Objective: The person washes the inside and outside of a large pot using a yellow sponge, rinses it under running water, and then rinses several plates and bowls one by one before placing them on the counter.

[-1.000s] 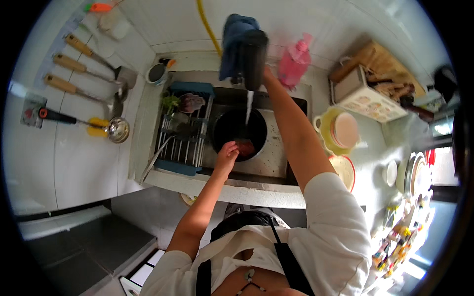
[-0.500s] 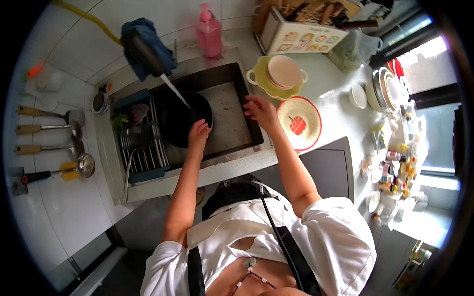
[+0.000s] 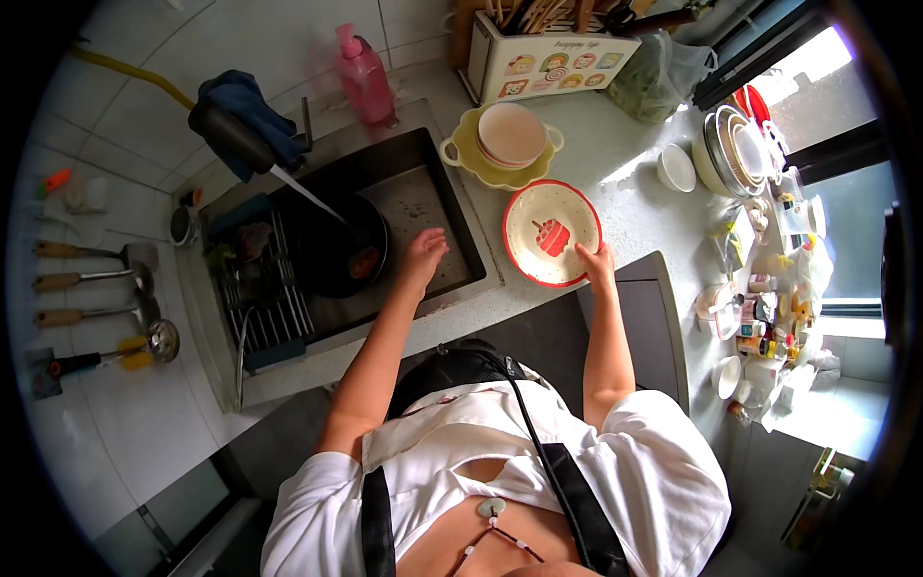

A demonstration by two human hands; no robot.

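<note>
I see the pan (image 3: 330, 258) in the sink (image 3: 409, 192), rack (image 3: 281, 352) on its left, plate (image 3: 548, 236) off right, bowls (image 3: 512, 130) just behind that.

Pink pump bottle (image 3: 364, 88) beyond the left hand (image 3: 424, 258), three wooden-handled utensils (image 3: 60, 282) well to its left, pale utensil box (image 3: 540, 67) beyond the right hand (image 3: 595, 263), plastic bag (image 3: 650, 87) and small white bowl (image 3: 677, 168) ahead-right of it

Cream plate (image 3: 528, 233), red-rimmed, red cupcake print

right hand (image 3: 600, 266) partly hidden by dish (image 3: 531, 252)
</note>
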